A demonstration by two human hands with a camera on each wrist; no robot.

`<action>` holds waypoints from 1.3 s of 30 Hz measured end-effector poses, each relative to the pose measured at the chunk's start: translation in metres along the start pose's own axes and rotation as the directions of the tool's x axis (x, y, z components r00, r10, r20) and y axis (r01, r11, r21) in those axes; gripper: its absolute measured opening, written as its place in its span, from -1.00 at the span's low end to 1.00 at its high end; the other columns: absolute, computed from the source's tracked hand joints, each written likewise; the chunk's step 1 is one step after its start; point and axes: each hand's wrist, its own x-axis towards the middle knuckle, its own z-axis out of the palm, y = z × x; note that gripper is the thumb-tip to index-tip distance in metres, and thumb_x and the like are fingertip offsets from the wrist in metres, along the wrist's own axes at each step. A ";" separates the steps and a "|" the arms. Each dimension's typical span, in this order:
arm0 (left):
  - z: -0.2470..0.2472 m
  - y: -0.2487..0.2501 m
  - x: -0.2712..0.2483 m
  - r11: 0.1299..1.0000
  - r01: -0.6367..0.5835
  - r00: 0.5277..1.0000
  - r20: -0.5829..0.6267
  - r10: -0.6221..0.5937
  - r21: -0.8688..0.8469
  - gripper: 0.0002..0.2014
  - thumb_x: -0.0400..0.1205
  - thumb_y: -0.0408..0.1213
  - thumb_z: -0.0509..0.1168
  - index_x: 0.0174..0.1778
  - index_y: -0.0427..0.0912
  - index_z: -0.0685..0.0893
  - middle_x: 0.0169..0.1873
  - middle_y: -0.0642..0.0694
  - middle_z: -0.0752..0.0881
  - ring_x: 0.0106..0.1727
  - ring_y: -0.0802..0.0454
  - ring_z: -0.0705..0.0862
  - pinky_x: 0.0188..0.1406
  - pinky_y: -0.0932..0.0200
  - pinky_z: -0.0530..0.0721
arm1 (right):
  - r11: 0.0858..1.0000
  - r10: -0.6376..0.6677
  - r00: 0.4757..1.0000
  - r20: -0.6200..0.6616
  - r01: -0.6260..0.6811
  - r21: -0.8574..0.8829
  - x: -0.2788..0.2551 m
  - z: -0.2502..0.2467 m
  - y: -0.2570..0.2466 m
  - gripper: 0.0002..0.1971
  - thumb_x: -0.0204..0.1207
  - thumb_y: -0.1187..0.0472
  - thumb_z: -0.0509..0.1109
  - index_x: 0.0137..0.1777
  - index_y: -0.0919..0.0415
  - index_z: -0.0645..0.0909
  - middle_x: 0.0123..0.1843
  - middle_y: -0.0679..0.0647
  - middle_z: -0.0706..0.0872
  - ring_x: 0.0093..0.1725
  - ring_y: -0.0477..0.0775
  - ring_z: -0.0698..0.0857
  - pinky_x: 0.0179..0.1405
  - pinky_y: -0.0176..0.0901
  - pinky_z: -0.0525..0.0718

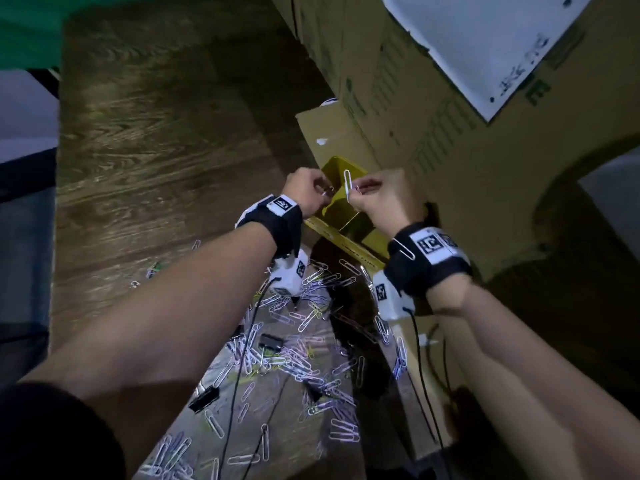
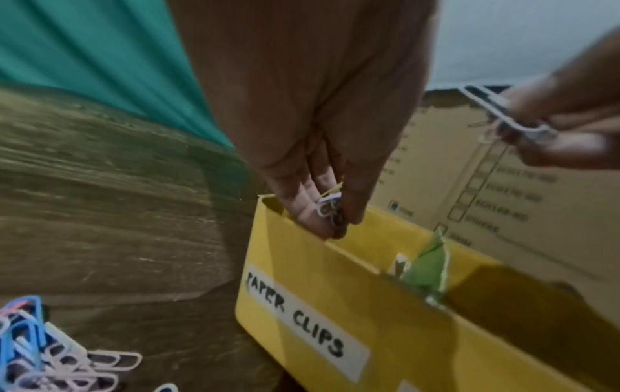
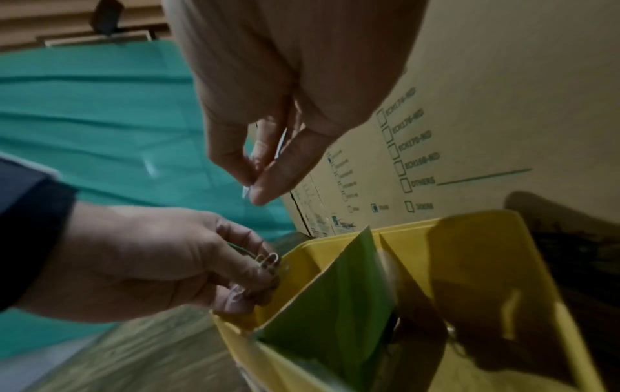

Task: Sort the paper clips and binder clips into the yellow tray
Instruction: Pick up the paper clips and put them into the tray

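Observation:
The yellow tray [image 1: 341, 169] stands against cardboard boxes; a white label on its front [image 2: 295, 315] reads "PAPER CLIPS", and a green card divider [image 3: 335, 291] splits it. My left hand [image 1: 308, 192] hovers over the tray's left compartment and pinches a small bunch of paper clips [image 2: 330, 209]. My right hand [image 1: 375, 194] is beside it above the tray and pinches a long white paper clip [image 1: 347, 185] that stands upright. Many loose paper clips [image 1: 294, 358] and black binder clips [image 1: 204, 401] lie on the wooden table below my forearms.
Large cardboard boxes [image 1: 433, 116] stand right behind and right of the tray. A white sheet [image 1: 485, 39] lies on the top box. Green cloth [image 2: 83, 53] hangs at the table's far left. One paper clip [image 1: 403, 249] clings to my right wristband. Cables trail from both wrist cameras.

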 end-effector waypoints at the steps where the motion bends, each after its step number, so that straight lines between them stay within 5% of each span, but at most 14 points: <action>1: 0.001 -0.001 0.000 0.998 -0.013 0.999 0.030 0.012 0.059 -0.81 0.47 -0.33 0.45 0.00 -0.14 0.75 -0.14 -0.13 0.76 -0.12 0.00 0.67 -0.12 0.30 0.56 | 0.998 -0.003 1.000 0.009 0.003 -0.059 0.008 0.002 0.001 -0.85 0.38 0.29 0.52 -0.05 0.16 0.74 -0.07 0.09 0.80 -0.09 0.02 0.76 0.00 -0.01 0.76; 4: -0.001 -0.002 -0.008 0.993 -0.054 0.997 0.069 0.047 0.102 -0.81 0.58 -0.29 0.34 0.09 -0.12 0.74 -0.07 -0.09 0.75 -0.10 0.06 0.63 -0.08 0.31 0.49 | 0.965 -0.079 0.994 0.070 0.094 -0.246 0.024 0.011 0.002 -0.80 0.39 0.27 0.53 0.03 0.19 0.74 0.01 0.11 0.80 0.01 0.04 0.74 0.11 -0.05 0.71; 10: -0.009 -0.016 -0.067 0.986 -0.157 0.984 -0.090 0.153 -0.051 -0.84 0.59 -0.33 0.32 0.02 -0.06 0.76 -0.09 0.00 0.79 -0.13 0.19 0.70 0.00 0.35 0.62 | 0.845 -0.078 0.964 0.253 0.198 -0.496 0.038 0.030 0.011 -0.68 0.53 0.27 0.41 0.29 0.20 0.62 0.19 0.20 0.72 0.10 0.17 0.71 0.11 0.01 0.69; 13: 0.000 -0.028 -0.122 0.976 -0.219 0.953 0.212 0.216 -0.010 -0.86 0.60 -0.23 0.34 0.04 -0.10 0.72 -0.16 0.07 0.74 -0.25 0.41 0.62 -0.20 0.53 0.55 | 0.841 -0.112 0.953 0.281 0.241 -0.485 0.033 0.028 0.013 -0.73 0.54 0.23 0.40 0.24 0.17 0.67 0.23 0.18 0.72 0.18 0.18 0.69 0.26 0.20 0.62; 16: 0.017 -0.043 -0.178 0.933 -0.343 0.793 0.567 0.222 0.114 -0.63 0.53 0.08 0.34 0.17 -0.03 0.64 0.04 0.09 0.66 -0.03 0.22 0.63 -0.01 0.27 0.60 | 0.914 -0.171 0.946 0.275 0.256 -0.313 0.011 0.022 0.010 -0.73 0.50 0.20 0.44 0.20 0.12 0.70 0.03 0.09 0.80 0.01 0.06 0.74 0.16 0.09 0.69; 18: 0.034 -0.058 -0.209 0.867 -0.443 0.715 0.673 0.189 0.227 -0.49 0.47 0.22 0.32 0.24 0.02 0.55 0.35 0.04 0.52 0.20 0.10 0.57 0.12 0.21 0.54 | 0.952 -0.149 0.924 0.353 0.231 -0.203 -0.014 0.014 0.008 -0.76 0.45 0.21 0.51 0.12 0.17 0.72 -0.16 0.08 0.79 -0.20 0.01 0.73 -0.04 -0.11 0.73; 22: 0.066 -0.082 -0.245 0.744 -0.542 0.679 0.726 0.112 0.392 -0.46 0.56 0.15 0.25 0.40 -0.02 0.37 0.47 -0.01 0.28 0.13 -0.10 0.61 0.00 -0.08 0.66 | 0.921 0.139 0.743 0.655 0.146 -0.362 -0.070 0.006 0.024 -0.73 0.31 0.15 0.61 0.00 0.09 0.69 -0.18 -0.04 0.76 -0.19 -0.10 0.70 -0.14 -0.25 0.61; 24: 0.075 -0.092 -0.250 0.734 -0.561 0.692 0.703 0.162 0.383 -0.56 0.65 0.01 0.18 0.41 -0.06 0.36 0.52 -0.03 0.23 0.05 -0.12 0.64 -0.10 -0.08 0.69 | 0.859 0.296 0.642 0.707 0.144 -0.491 -0.091 0.016 0.043 -0.65 0.27 0.11 0.62 0.06 0.02 0.66 -0.05 -0.07 0.74 -0.04 0.01 0.71 -0.08 -0.16 0.65; 26: 0.079 -0.102 -0.253 0.764 -0.562 0.705 0.666 0.243 0.317 -0.64 0.69 -0.08 0.14 0.39 -0.08 0.41 0.49 -0.04 0.30 -0.01 -0.11 0.66 -0.13 -0.05 0.69 | 0.773 0.363 0.606 0.708 0.229 -0.592 -0.106 0.031 0.063 -0.49 0.22 0.08 0.65 0.19 -0.02 0.63 0.14 0.00 0.66 0.11 0.10 0.66 0.07 -0.05 0.66; 28: 0.077 -0.111 -0.252 0.804 -0.555 0.717 0.613 0.332 0.213 -0.70 0.69 -0.09 0.12 0.30 -0.08 0.50 0.32 -0.06 0.48 -0.04 -0.10 0.67 -0.11 -0.07 0.69 | 0.740 0.334 0.628 0.703 0.288 -0.609 -0.119 0.040 0.077 -0.49 0.24 0.12 0.65 0.22 0.01 0.64 0.20 0.08 0.65 0.14 0.12 0.65 0.16 0.01 0.67; 32: 0.060 -0.116 -0.243 0.835 -0.530 0.792 0.439 0.424 0.149 -0.62 0.66 -0.02 0.02 0.13 -0.13 0.64 0.05 -0.06 0.62 -0.04 0.03 0.65 0.00 0.11 0.64 | 0.763 0.177 0.745 0.643 0.309 -0.568 -0.130 0.045 0.096 -0.84 0.46 0.29 0.46 0.03 0.12 0.73 0.09 0.15 0.73 -0.03 0.12 0.72 0.08 -0.03 0.73; 36: 0.047 -0.120 -0.222 0.805 -0.536 0.829 0.338 0.446 0.253 -0.64 0.66 -0.08 0.05 0.07 -0.20 0.67 0.02 -0.11 0.65 -0.06 0.00 0.66 -0.07 0.11 0.69 | 0.821 0.141 0.881 0.452 0.151 -0.550 -0.126 0.021 0.104 -0.84 0.55 0.30 0.35 -0.09 0.03 0.69 0.04 0.08 0.68 -0.16 0.08 0.73 -0.20 -0.05 0.78; 39: 0.041 -0.125 -0.205 0.781 -0.506 0.858 0.310 0.411 0.366 -0.78 0.62 -0.21 0.20 0.08 -0.20 0.67 0.05 -0.12 0.65 -0.03 0.01 0.64 -0.03 0.03 0.71 | 0.845 0.136 0.967 0.218 0.002 -0.534 -0.116 -0.009 0.114 -0.84 0.55 0.32 0.35 0.05 0.17 0.72 0.03 0.09 0.74 -0.12 0.07 0.74 -0.10 -0.17 0.74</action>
